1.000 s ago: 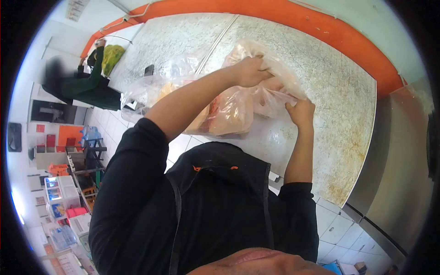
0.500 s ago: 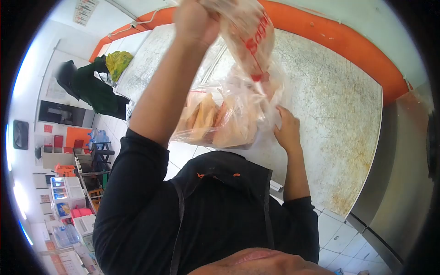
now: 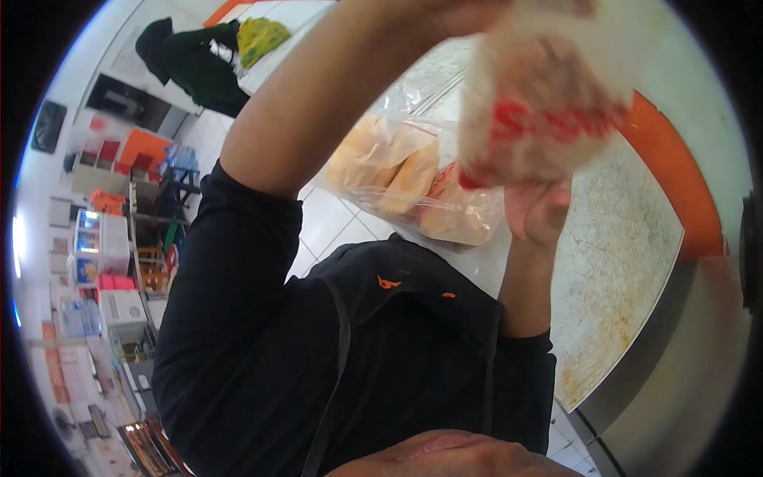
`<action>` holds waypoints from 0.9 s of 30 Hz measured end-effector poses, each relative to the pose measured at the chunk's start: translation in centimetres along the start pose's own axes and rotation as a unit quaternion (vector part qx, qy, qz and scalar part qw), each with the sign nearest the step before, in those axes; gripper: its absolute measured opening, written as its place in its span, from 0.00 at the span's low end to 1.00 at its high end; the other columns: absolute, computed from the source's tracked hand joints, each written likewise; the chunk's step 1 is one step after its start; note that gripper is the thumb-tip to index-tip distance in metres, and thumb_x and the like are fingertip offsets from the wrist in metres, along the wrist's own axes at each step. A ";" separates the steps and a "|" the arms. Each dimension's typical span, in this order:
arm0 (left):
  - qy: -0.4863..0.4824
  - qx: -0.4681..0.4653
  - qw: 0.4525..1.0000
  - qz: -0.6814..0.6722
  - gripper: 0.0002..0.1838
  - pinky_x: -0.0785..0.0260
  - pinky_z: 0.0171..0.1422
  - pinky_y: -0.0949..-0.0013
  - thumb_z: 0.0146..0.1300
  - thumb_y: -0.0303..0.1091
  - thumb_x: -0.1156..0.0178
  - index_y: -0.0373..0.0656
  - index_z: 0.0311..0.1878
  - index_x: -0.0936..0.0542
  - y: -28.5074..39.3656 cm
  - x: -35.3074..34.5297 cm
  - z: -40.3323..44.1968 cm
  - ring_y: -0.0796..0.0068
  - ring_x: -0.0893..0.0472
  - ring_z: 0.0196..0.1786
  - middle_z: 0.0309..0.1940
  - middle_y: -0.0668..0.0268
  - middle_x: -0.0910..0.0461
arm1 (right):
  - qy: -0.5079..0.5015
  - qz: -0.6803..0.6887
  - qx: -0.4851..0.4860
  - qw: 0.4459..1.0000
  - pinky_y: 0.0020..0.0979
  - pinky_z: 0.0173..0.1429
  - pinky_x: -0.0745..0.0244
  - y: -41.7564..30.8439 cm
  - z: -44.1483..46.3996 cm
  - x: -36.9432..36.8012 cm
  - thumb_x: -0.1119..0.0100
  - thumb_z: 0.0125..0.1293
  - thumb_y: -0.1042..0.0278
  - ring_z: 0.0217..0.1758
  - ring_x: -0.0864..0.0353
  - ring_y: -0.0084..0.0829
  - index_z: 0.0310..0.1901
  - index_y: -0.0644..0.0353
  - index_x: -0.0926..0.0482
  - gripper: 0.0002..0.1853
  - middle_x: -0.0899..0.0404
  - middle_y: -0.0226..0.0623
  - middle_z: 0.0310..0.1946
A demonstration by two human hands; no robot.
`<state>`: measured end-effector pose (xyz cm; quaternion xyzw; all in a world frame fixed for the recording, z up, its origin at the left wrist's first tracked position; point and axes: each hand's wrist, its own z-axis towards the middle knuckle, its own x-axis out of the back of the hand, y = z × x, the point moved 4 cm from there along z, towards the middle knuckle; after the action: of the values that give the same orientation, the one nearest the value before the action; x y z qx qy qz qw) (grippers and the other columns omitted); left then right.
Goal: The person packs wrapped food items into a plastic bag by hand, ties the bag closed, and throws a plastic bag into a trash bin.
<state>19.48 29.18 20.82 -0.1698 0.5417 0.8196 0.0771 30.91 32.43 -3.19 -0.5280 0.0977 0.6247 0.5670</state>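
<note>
At the top, a clear plastic bag (image 3: 556,119) with red lettering hangs in the air, blurred by motion. Its contents look pale and reddish, but I cannot make them out. My left hand (image 3: 477,14) grips the upper part of this bag, partly cut off by the frame edge. Below the bag is my right hand (image 3: 539,213), fingers curled against its lower end and partly hidden by it. To the left of my right hand, a larger clear bag of bread rolls (image 3: 413,179) lies at the near edge of the worn white table (image 3: 620,238).
Beyond the table runs an orange wall band (image 3: 675,175). A metal surface (image 3: 683,342) stands at the right. At the far left, a person in dark clothing (image 3: 195,63) is near a yellow-green bag (image 3: 262,40). Shelves and a white drawer unit (image 3: 99,246) stand further back.
The lettered bag has moved right with my left hand, and its lettering now runs level. My right hand has turned and sits beneath it. The whole view has shifted.
</note>
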 end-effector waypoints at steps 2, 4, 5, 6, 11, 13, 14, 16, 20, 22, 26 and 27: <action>0.032 -0.025 0.999 0.021 0.24 0.28 0.57 0.56 0.78 0.49 0.66 0.38 0.37 0.30 0.4 1.0 -0.9 0.61 0.20 0.36 0.36 0.59 0.23 | -0.001 0.101 -0.026 0.995 0.45 0.72 0.38 1.1 -0.1 -0.8 0.33 0.59 0.46 0.69 0.34 0.38 0.71 0.55 0.42 0.43 0.34 0.39 0.67; -0.053 -0.028 0.993 0.097 0.21 0.26 0.52 0.62 0.77 0.46 0.62 0.37 0.41 0.28 2.3 3.3 -3.6 0.63 0.20 0.37 0.39 0.58 0.22 | 0.143 0.121 -0.072 0.980 0.48 0.72 0.37 1.2 -1.5 -0.3 0.40 0.62 0.40 0.70 0.35 0.39 0.72 0.53 0.43 0.42 0.37 0.37 0.70; -0.106 -0.193 0.912 0.346 0.22 0.26 0.51 0.63 0.76 0.47 0.59 0.35 0.47 0.28 4.1 4.7 -4.9 0.64 0.20 0.40 0.40 0.56 0.22 | 0.159 0.113 -0.075 0.978 0.49 0.70 0.35 1.2 -2.0 -0.2 0.45 0.65 0.39 0.70 0.35 0.41 0.71 0.54 0.42 0.40 0.36 0.38 0.69; -0.151 -0.330 0.741 0.565 0.24 0.26 0.49 0.63 0.76 0.48 0.57 0.33 0.53 0.28 5.2 5.4 -7.2 0.64 0.20 0.43 0.42 0.53 0.23 | 0.158 0.113 -0.089 0.977 0.49 0.70 0.35 1.2 -2.3 -0.3 0.45 0.65 0.39 0.70 0.35 0.41 0.71 0.54 0.42 0.40 0.36 0.38 0.69; 0.171 0.103 0.442 0.875 0.52 0.36 0.66 0.56 0.49 0.64 0.31 0.35 0.68 0.35 2.2 15.9 -21.1 0.51 0.28 0.64 0.62 0.45 0.30 | 0.164 0.041 -0.062 0.984 0.49 0.70 0.36 -0.3 -2.1 0.5 0.46 0.69 0.47 0.68 0.32 0.41 0.71 0.55 0.41 0.34 0.34 0.40 0.67; 0.190 0.181 0.442 0.858 0.40 0.29 0.51 0.58 0.52 0.63 0.35 0.34 0.54 0.24 -0.2 20.0 -24.3 0.54 0.18 0.43 0.41 0.51 0.18 | 0.110 0.056 -0.078 0.989 0.48 0.70 0.35 -0.9 -1.4 0.6 0.44 0.68 0.52 0.67 0.31 0.41 0.70 0.56 0.41 0.34 0.34 0.39 0.67; 0.194 0.183 0.448 0.853 0.40 0.29 0.51 0.58 0.52 0.63 0.35 0.34 0.54 0.24 0.0 21.1 -24.9 0.54 0.18 0.43 0.41 0.51 0.18 | 0.109 0.049 -0.082 0.989 0.48 0.70 0.35 -0.9 -1.4 0.5 0.44 0.68 0.52 0.67 0.31 0.41 0.70 0.56 0.41 0.34 0.34 0.39 0.67; 0.345 0.229 0.690 0.593 0.24 0.30 0.41 0.65 0.62 0.51 0.39 0.34 0.39 0.19 0.4 25.4 -26.6 0.67 0.21 0.29 0.30 0.59 0.17 | 0.094 -0.153 -0.004 0.984 0.45 0.70 0.35 -1.8 -0.5 -1.5 0.39 0.65 0.58 0.65 0.30 0.40 0.69 0.60 0.40 0.34 0.33 0.42 0.65; 0.234 0.090 0.924 0.290 0.14 0.38 0.29 0.75 0.69 0.36 0.48 0.38 0.31 0.22 -0.6 24.9 -24.8 0.80 0.29 0.22 0.32 0.59 0.18 | 0.000 -0.364 0.054 0.930 0.41 0.70 0.37 -0.9 -0.1 -7.2 0.31 0.58 0.65 0.63 0.30 0.38 0.66 0.63 0.38 0.37 0.31 0.42 0.61; 0.209 0.073 0.950 0.220 0.14 0.37 0.28 0.75 0.70 0.36 0.49 0.38 0.31 0.22 -0.5 24.8 -23.6 0.80 0.28 0.22 0.38 0.54 0.17 | -0.029 -0.574 0.077 0.815 0.38 0.66 0.35 0.1 -0.7 -9.4 0.23 0.47 0.71 0.63 0.31 0.35 0.65 0.64 0.38 0.44 0.32 0.43 0.60; 0.150 0.032 0.980 0.127 0.15 0.34 0.28 0.76 0.72 0.39 0.49 0.38 0.31 0.25 -1.3 25.8 -21.7 0.78 0.26 0.22 0.50 0.45 0.19 | -0.073 -0.642 -0.079 0.759 0.35 0.64 0.33 2.8 -1.2 -12.2 0.21 0.43 0.69 0.58 0.27 0.34 0.61 0.65 0.34 0.42 0.27 0.40 0.54; 0.105 0.032 0.982 0.156 0.15 0.33 0.28 0.78 0.73 0.41 0.48 0.41 0.33 0.27 -1.2 25.9 -21.4 0.80 0.25 0.23 0.52 0.46 0.20 | -0.062 -0.614 -0.105 0.779 0.34 0.64 0.32 3.6 -1.2 -12.1 0.21 0.42 0.67 0.56 0.25 0.33 0.59 0.65 0.32 0.41 0.25 0.39 0.52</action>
<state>-0.10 8.58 2.78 -0.1655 0.5926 0.7815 -0.1035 26.23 23.03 3.89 -0.4929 -0.3490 0.1813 0.7762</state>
